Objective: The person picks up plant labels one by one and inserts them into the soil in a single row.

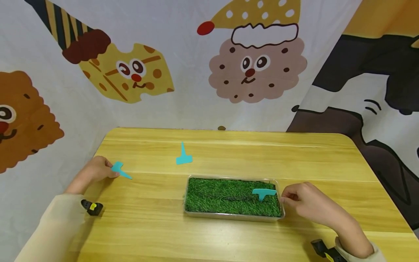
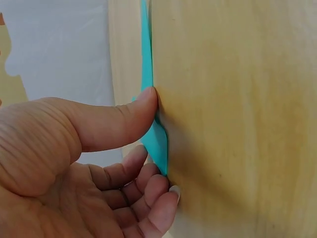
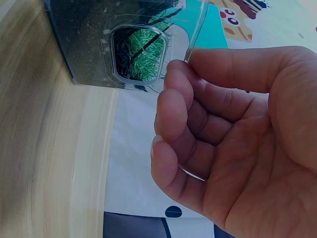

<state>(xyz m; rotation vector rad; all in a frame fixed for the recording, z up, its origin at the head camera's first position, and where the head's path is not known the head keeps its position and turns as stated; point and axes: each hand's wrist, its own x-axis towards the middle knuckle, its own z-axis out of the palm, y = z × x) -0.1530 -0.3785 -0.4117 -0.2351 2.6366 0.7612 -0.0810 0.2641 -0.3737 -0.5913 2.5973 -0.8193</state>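
My left hand [image 1: 95,170] holds a teal T-shaped plant label [image 1: 121,171] close over the left side of the table. In the left wrist view the thumb lies across the label [image 2: 157,141], with the other fingers curled behind its broad end. My right hand [image 1: 309,202] pinches the right rim of a clear plastic tray [image 1: 234,217] between thumb and index finger. Artificial-looking green grass [image 1: 216,194] fills the tray. Another teal plant label [image 1: 263,191] stands in the grass near the right end, its stem pointing down.
A further teal plant label [image 1: 184,159] lies flat on the wooden table [image 1: 147,225], behind the tray, stem pointing away. Behind the table hangs a white cloth [image 1: 190,72] printed with cartoon biscuits and cheese. Each wrist wears a black strap-on device [image 1: 93,208].
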